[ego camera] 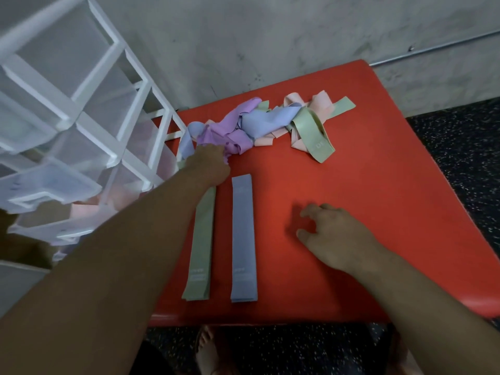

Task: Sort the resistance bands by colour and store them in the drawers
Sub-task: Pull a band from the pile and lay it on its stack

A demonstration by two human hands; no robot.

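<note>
Sorting barely begun: green band [200, 244] and blue band [243, 239] laid flat; left hand [212, 165] grips purple band [216, 135] in tangled pile [305, 123] (right hand [334, 234] loose, empty).

Grey wall [270, 36], blk speckled floor [460, 147]

The red bench [378, 198] bears a tangled pile [270, 123], green band [201, 244] and blue band [243, 239].

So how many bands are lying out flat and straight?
2: a green band on the left and a blue band just right of it, side by side. The tangled pile behind could hide more.
</note>
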